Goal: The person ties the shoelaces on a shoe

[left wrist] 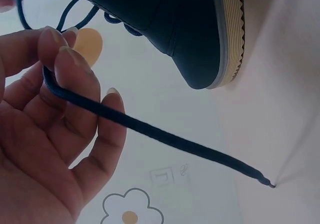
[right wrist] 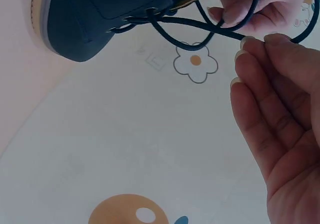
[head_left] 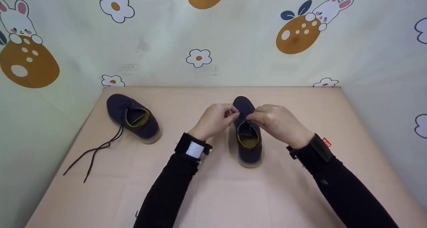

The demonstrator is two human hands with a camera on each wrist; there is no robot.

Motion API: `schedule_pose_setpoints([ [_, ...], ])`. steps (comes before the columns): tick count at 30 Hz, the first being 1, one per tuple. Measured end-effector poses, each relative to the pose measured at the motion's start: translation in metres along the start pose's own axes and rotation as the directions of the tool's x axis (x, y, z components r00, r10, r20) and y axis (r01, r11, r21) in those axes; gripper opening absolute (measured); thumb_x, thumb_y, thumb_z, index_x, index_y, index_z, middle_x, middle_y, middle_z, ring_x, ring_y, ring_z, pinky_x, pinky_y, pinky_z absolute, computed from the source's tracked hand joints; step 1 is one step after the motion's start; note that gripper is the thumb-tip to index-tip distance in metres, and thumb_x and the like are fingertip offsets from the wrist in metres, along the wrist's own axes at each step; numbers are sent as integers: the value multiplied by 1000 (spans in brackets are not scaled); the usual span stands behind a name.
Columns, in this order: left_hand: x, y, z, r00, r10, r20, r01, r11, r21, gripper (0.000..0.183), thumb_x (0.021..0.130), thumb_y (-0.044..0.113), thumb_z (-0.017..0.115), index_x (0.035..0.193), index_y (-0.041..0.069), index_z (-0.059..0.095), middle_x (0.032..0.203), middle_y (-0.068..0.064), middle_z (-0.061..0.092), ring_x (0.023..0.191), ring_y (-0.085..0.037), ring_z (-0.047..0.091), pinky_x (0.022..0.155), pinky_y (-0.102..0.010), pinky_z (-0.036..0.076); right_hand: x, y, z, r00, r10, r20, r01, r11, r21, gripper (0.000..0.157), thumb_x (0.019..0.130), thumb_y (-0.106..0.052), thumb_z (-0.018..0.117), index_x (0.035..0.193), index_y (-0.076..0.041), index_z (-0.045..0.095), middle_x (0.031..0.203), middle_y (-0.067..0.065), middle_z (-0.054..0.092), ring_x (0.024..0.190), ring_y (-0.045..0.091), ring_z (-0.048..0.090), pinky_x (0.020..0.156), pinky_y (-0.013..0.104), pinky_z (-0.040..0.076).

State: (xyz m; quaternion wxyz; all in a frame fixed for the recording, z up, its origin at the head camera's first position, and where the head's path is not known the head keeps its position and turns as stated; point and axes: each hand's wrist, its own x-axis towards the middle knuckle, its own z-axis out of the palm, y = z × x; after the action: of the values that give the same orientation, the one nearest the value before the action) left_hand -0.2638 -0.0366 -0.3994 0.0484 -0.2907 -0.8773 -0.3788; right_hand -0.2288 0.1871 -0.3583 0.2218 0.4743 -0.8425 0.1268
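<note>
A dark blue lace-up shoe (head_left: pixel 251 154) stands upright on the table, toe pointing away from me, between my two hands. My left hand (head_left: pixel 212 120) pinches a dark blue shoelace (left wrist: pixel 165 135) between thumb and fingertips. Past those fingers the lace's free end hangs out, its tip showing in the left wrist view. On the other side, my right hand (head_left: pixel 282 124) pinches lace (right wrist: pixel 187 22) between thumb and index finger, the other fingers loosely extended. Loops of lace rise over the shoe's eyelets in both wrist views. Whether they form a knot I cannot tell.
A matching shoe (head_left: pixel 150 129) stands at the back left, its two untied laces (head_left: pixel 96 149) trailing toward the front left. The pinkish tabletop (head_left: pixel 230 201) meets a pale printed backdrop (head_left: pixel 160 54) at the back and sides.
</note>
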Motion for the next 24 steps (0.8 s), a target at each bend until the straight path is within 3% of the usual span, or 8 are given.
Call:
schedule_pose_setpoints([
  [3, 0, 0, 0, 1000, -4, 1, 4, 1000, 2, 15, 97, 20, 65, 98, 9, 75, 72, 4, 62, 60, -9, 53, 58, -25, 43, -2, 6, 9, 998, 12, 56, -11, 1000, -12, 12, 84, 2, 75, 95, -4, 76, 82, 4, 68, 75, 18, 65, 65, 32, 54],
  [6, 0, 0, -1, 1000, -8, 5, 8, 1000, 11, 15, 97, 20, 65, 98, 9, 75, 70, 5, 62, 59, -8, 52, 58, -25, 43, -6, 14, 15, 993, 66, 101, -73, 995, 68, 14, 86, 3, 73, 97, -4, 76, 87, 4, 70, 81, 18, 67, 70, 32, 55],
  [10, 0, 1, -1, 1000, -9, 15, 9, 1000, 21, 16, 97, 21, 65, 98, 9, 75, 69, 5, 61, 59, -9, 52, 58, -26, 43, -13, 28, 19, 976, 201, 81, -212, 960, 180, 14, 87, 6, 70, 96, -5, 74, 90, 3, 72, 83, 16, 68, 74, 33, 55],
  [14, 0, 1, -2, 999, -17, 30, 17, 1000, 21, 16, 97, 21, 65, 99, 9, 75, 71, 4, 62, 60, -9, 53, 59, -26, 44, -21, 41, 26, 952, 295, 82, -304, 940, 153, 16, 86, 6, 70, 98, -4, 73, 83, 3, 70, 74, 16, 64, 68, 35, 53],
  [18, 0, 0, -1, 999, -23, 45, 22, 1000, 17, 16, 97, 21, 65, 100, 8, 75, 72, 4, 63, 60, -9, 54, 58, -26, 44, -25, 48, 39, 944, 291, 155, -310, 943, 119, 14, 85, 1, 74, 98, -5, 72, 85, 4, 70, 72, 18, 64, 67, 37, 53],
  [24, 0, -1, -1, 998, -20, 53, 20, 1000, 3, 16, 97, 21, 65, 98, 9, 75, 70, 5, 62, 59, -9, 54, 56, -25, 44, -22, 51, 46, 956, 248, 157, -262, 962, 75, 8, 87, -3, 74, 86, -6, 67, 81, 3, 68, 72, 21, 64, 67, 40, 52],
])
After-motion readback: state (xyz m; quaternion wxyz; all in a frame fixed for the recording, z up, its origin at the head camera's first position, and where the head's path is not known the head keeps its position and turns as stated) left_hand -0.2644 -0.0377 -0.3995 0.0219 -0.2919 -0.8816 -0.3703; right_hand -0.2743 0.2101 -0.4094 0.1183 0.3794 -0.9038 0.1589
